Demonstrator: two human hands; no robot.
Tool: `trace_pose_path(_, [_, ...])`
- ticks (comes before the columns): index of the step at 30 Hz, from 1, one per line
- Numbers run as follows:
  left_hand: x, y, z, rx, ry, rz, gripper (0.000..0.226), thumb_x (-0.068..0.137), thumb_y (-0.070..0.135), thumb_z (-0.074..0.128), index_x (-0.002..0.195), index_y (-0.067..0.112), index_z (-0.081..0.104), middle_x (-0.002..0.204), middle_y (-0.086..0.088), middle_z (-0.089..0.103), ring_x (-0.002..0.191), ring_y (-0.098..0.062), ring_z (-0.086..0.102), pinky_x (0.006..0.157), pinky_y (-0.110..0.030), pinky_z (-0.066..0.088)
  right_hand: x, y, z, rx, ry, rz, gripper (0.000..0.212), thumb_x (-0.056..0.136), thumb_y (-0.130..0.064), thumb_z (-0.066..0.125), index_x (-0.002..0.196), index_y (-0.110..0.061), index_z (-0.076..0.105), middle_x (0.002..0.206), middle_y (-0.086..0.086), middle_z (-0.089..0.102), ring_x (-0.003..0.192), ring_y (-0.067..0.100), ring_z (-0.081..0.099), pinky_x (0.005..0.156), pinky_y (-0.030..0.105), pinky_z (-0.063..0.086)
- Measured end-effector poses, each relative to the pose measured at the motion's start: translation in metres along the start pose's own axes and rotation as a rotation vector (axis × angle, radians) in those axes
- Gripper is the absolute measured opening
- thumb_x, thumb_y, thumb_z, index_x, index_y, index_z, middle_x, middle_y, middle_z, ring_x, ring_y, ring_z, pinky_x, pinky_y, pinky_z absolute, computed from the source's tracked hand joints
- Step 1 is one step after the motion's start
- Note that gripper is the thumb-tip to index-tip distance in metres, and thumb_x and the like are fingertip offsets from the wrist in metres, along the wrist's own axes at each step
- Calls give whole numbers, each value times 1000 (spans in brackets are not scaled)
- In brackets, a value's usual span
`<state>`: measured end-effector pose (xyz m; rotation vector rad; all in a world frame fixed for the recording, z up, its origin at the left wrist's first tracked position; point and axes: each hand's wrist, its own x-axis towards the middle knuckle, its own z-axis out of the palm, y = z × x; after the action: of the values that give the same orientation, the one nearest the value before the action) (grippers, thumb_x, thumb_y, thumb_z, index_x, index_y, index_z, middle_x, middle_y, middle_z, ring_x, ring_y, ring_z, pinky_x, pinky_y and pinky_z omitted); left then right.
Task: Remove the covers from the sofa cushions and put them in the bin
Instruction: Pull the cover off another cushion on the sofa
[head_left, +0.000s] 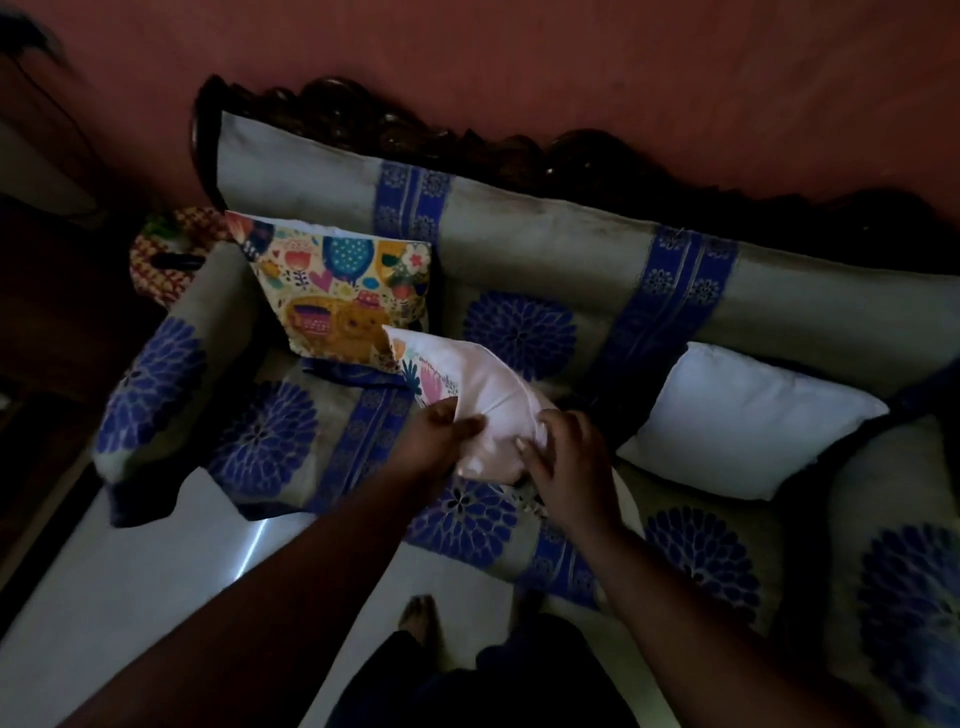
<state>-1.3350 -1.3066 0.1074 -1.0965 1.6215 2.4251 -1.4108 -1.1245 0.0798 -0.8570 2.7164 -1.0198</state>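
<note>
A cushion (488, 410) lies on the sofa seat, its pale pink inside-out cover bunched around it, with a strip of the colourful print showing at its left edge. My left hand (441, 436) pinches a fold of that cover. My right hand (566, 462) grips the cover and cushion from the right side. Behind, a cushion in a colourful elephant-print cover (337, 291) leans against the sofa back. A bare white cushion (748, 421) lies on the seat to the right.
The sofa (519, 228) wears grey covers with blue flower prints and has a dark carved wooden back. A patterned red and yellow basket (161, 260) stands behind the left armrest (156, 384). Pale shiny floor (130, 597) lies in front, with my foot (418, 618) on it.
</note>
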Motion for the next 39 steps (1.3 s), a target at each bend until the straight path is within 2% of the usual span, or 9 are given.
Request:
trace_pose_path(5, [-44, 5, -40, -28, -41, 78, 27, 93, -1, 61, 119, -6, 65, 112, -31, 69, 98, -42, 68, 88, -50, 57, -42, -48, 14, 184, -88, 377, 32, 92, -52, 64, 96, -20, 65, 90, -2, 68, 87, 18, 64, 75, 34, 52])
trace_pose_path(9, [-73, 4, -70, -32, -27, 113, 24, 93, -4, 59, 116, -3, 68, 105, -25, 72, 90, -36, 70, 77, -42, 60, -64, -87, 30, 161, -217, 384, 33, 94, -36, 66, 68, -19, 54, 67, -2, 60, 71, 23, 64, 64, 37, 49])
trace_pose_path(13, [-88, 9, -92, -28, 9, 132, 25, 92, -1, 63, 116, 2, 70, 105, -22, 73, 92, -36, 71, 79, -43, 58, -78, -115, 35, 487, -235, 416, 5, 92, -12, 64, 92, -9, 68, 86, 16, 73, 79, 32, 72, 72, 54, 59])
trace_pose_path(17, [-104, 13, -92, -24, 99, 81, 20, 92, 20, 72, 111, 14, 72, 104, -13, 75, 91, -28, 74, 77, -44, 61, -84, -140, 38, 787, -236, 512, 17, 96, 2, 57, 110, -2, 65, 101, 19, 73, 83, 25, 71, 70, 38, 61])
trace_pose_path(22, [-118, 3, -82, 120, 149, -73, 43, 83, 40, 80, 114, 14, 64, 106, -13, 70, 89, -27, 70, 62, -36, 60, -100, -142, 51, 571, -343, 384, 16, 82, -31, 67, 94, -20, 67, 90, 7, 74, 84, 26, 73, 78, 52, 60])
trace_pose_path(26, [-119, 3, -83, 218, 195, -93, 16, 83, -2, 71, 91, 11, 65, 91, -21, 69, 67, -24, 68, 61, -34, 57, -112, -139, 35, 554, -355, 344, 33, 87, -40, 70, 71, -13, 60, 65, 1, 61, 62, 18, 60, 64, 41, 54])
trace_pose_path(30, [-130, -7, -74, 84, 31, -82, 20, 84, -8, 64, 100, 1, 72, 92, -22, 73, 79, -33, 70, 71, -38, 57, -81, -110, 5, 451, -221, 726, 63, 97, -68, 42, 75, -14, 68, 70, 4, 68, 66, 21, 64, 53, 26, 50])
trace_pose_path(33, [-136, -9, -63, 66, -88, -16, 29, 83, -7, 64, 109, 4, 72, 99, -21, 73, 87, -34, 70, 78, -41, 56, -59, -89, 7, 509, -397, 836, 82, 74, -91, 41, 104, -21, 71, 99, 4, 73, 91, 25, 68, 78, 36, 57])
trace_pose_path(39, [-150, -12, -73, 125, -210, 15, 48, 70, 11, 69, 118, 4, 63, 106, -17, 69, 96, -32, 64, 85, -44, 47, -50, -92, 8, 613, -385, 575, 21, 97, -38, 60, 106, -25, 74, 101, 3, 75, 90, 21, 69, 86, 36, 57])
